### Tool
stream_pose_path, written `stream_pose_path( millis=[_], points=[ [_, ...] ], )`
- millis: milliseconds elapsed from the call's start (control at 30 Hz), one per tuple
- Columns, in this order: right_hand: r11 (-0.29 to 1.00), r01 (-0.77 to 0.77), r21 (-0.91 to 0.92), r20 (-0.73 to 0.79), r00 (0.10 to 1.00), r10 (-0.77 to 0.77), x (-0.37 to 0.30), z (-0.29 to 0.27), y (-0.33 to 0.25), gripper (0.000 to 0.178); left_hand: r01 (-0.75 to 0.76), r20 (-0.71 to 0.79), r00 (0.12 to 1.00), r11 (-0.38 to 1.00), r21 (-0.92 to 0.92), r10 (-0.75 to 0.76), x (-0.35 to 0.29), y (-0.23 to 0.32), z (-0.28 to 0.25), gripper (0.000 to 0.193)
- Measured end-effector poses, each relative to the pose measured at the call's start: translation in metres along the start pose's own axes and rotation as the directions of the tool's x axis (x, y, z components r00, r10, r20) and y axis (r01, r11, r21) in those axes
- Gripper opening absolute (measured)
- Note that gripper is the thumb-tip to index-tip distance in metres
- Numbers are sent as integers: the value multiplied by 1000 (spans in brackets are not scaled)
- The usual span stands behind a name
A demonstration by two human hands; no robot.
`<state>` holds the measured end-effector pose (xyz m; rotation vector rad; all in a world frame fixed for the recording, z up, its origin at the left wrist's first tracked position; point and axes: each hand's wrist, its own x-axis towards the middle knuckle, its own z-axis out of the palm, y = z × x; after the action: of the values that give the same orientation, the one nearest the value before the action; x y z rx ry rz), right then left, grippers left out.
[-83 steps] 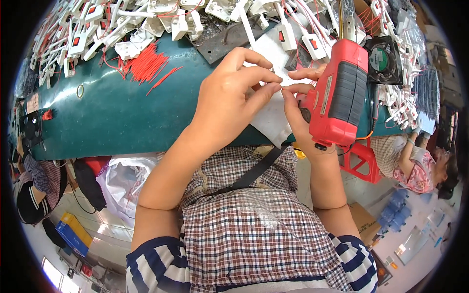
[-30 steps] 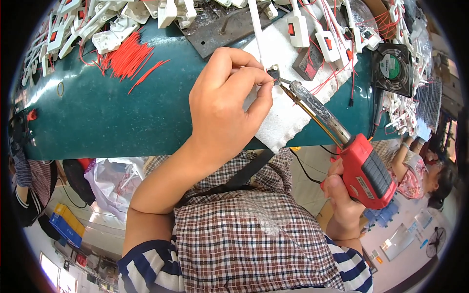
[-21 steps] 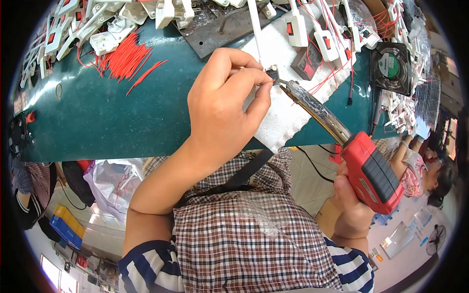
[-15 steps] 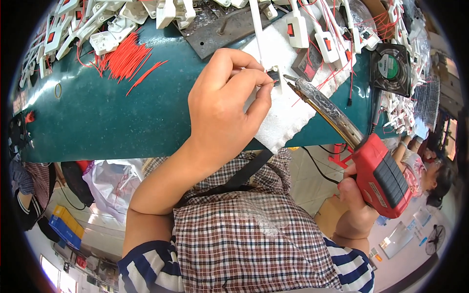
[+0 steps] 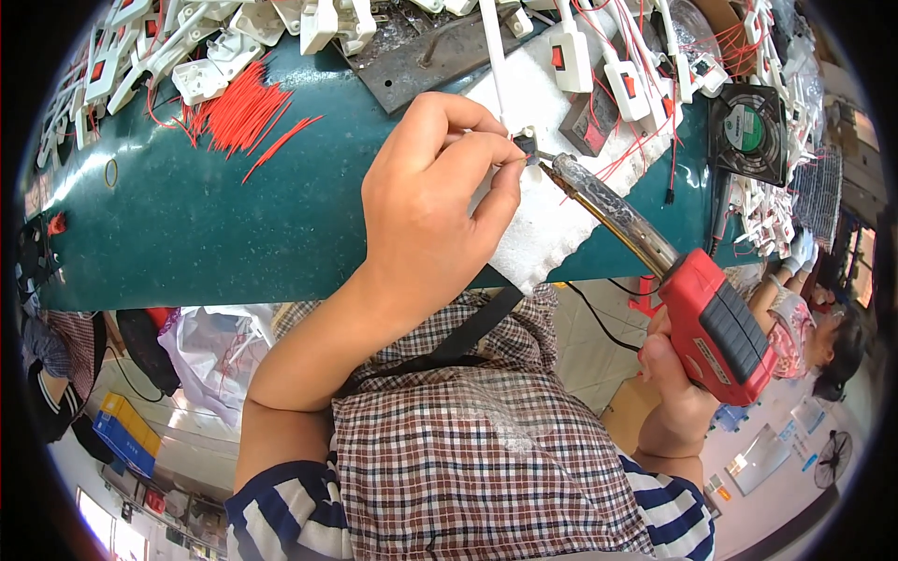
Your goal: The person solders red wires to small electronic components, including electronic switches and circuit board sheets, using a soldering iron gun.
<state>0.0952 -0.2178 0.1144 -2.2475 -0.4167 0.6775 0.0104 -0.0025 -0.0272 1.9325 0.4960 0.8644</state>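
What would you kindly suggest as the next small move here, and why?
Probably hold the left hand steady and ease the tip of the red soldering iron onto the small dark part: the left hand pinches beside that part, and the right hand holds the iron with its tip close by, though contact is too small to tell.

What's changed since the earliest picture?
The bare right hand has drawn back to the lower right, swinging the still-held red-and-black soldering gun so it points toward the small black part. The bare left hand stays pinched beside it.
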Motion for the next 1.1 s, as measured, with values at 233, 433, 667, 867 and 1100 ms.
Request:
stream_pose_path(
  millis=[233,433,667,867,1100],
  points=[
    [991,136,16,-72,988,-134,0,7,6,36,7,-7,1000,1000,-11,-7,0,-1,2,11],
    [956,220,192,-139,971,-196,7,14,4,26,1,-4,1000,1000,5,-1,0,1,0,11],
    [944,246,221,-114,967,-226,5,14,11,24,-13,-56,998,1000,15,13,1,-1,3,13],
    [943,241,228,-108,969,-222,0,13,19,19,0,-75,997,1000,4,1,3,6,-2,16],
    [925,283,254,-123,958,-259,3,11,34,16,211,-330,942,869,447,-58,45,-10,-65,13]
  ],
)
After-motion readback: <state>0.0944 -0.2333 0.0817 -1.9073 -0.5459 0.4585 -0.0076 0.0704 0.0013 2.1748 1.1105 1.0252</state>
